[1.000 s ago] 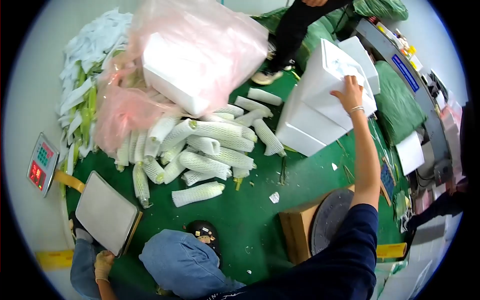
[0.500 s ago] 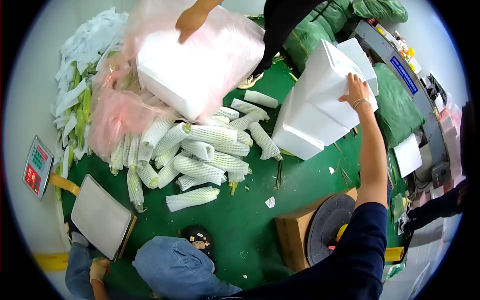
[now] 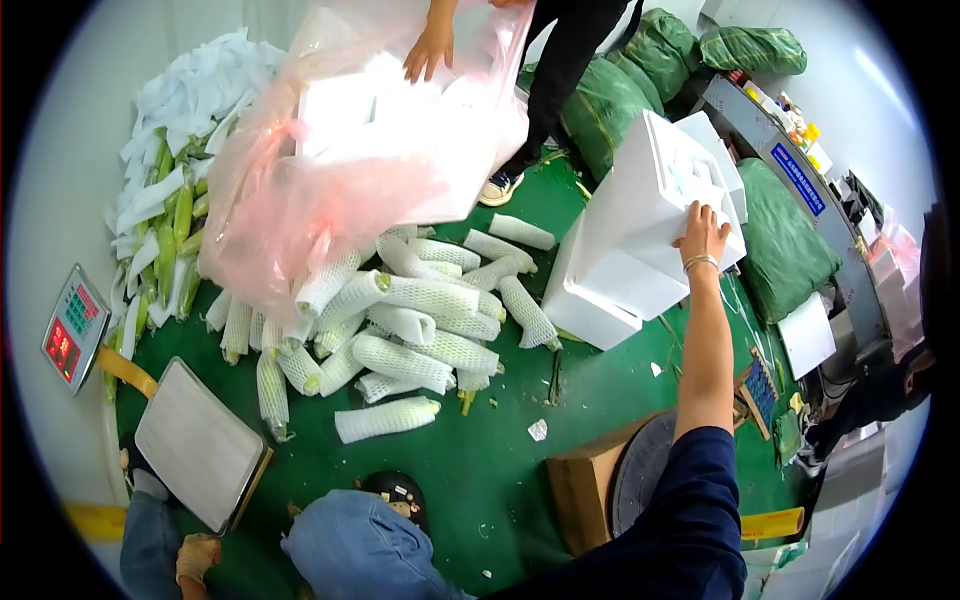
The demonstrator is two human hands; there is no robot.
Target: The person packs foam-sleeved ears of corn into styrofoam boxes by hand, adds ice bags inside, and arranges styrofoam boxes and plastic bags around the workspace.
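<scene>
My right hand (image 3: 705,235) reaches out at the right, its fingers curled over the edge of a tilted white foam box (image 3: 625,215). Part of the box's inside shows beyond the fingers. Another white foam piece (image 3: 585,285) lies against its lower side. My left hand (image 3: 198,556), with a pale band at the wrist, is low at the left beside my knee. Its fingers look curled in, and I see no object in them. Nearby stands a weighing scale (image 3: 200,440) with a lit red display. Corn cobs in white foam net sleeves (image 3: 405,365) are heaped on the floor ahead.
Another person's hand (image 3: 430,48) is over a white foam box (image 3: 335,115) inside a pink plastic bag (image 3: 270,215). Unsleeved corn (image 3: 180,215) and white netting (image 3: 205,85) pile at the left. Green sacks (image 3: 785,240) stand at the right; a cardboard box (image 3: 590,485) is near my right arm.
My right hand has shifted on the foam box, whose inside now shows more. The other person's hand has lifted off the bagged box, and the pink bag now covers more of its front.
</scene>
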